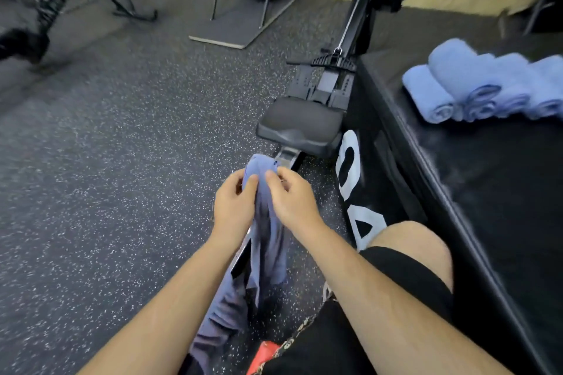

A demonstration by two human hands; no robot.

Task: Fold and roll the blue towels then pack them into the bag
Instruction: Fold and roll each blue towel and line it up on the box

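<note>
A blue towel (268, 240) hangs loose and crumpled in front of me, its lower part trailing down toward my lap. My left hand (233, 204) and my right hand (292, 198) both pinch its top edge, close together, above the floor. Several rolled blue towels (475, 85) lie side by side on a black box (502, 179) at the right. No bag is clearly in view.
A rowing machine with a black seat (300, 126) and rail runs ahead of me, beside the black box. Speckled rubber floor (106, 161) spreads to the left. Gym stands and a metal base plate (243, 21) sit at the back. My bare knee (411, 246) is at the right.
</note>
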